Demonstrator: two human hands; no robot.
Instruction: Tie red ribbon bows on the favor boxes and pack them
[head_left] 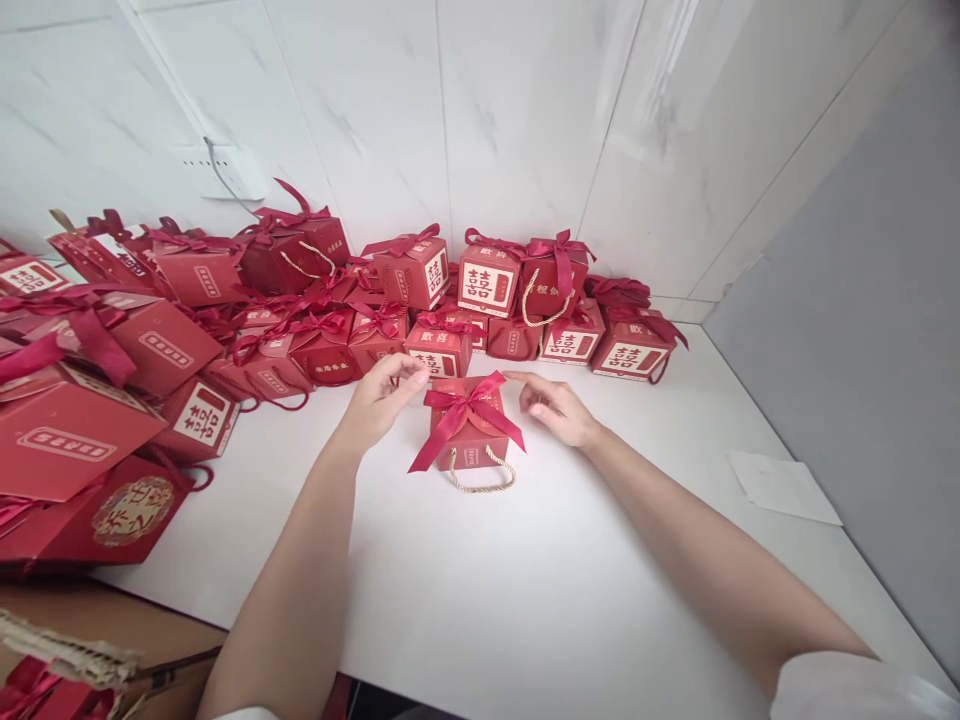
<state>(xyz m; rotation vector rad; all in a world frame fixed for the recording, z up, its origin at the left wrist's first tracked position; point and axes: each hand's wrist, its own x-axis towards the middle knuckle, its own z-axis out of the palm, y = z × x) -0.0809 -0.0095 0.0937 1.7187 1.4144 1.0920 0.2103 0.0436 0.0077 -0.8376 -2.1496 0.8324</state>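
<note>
A red gift box (442, 452) stands upright on the white table (480, 590) between my hands. Its lid is tied with a dark red ribbon bow (468, 405), whose two tails spread left and right. A cream twisted rope handle (484, 489) hangs at its front. My left hand (386, 395) is at the upper left of the box, fingers loosely bent and apart from the thumb. On the other side my right hand (555, 408) has its index finger stretched to the box's upper right corner, the other fingers curled. Whether either hand touches the box I cannot tell. Neither holds anything.
Several similar red boxes (634, 345) line the tiled wall (525, 120). More boxes (75, 430) are heaped on the left. At lower left stands a cardboard carton (150, 630). A white paper (784, 487) lies on the right, near a grey panel (840, 300).
</note>
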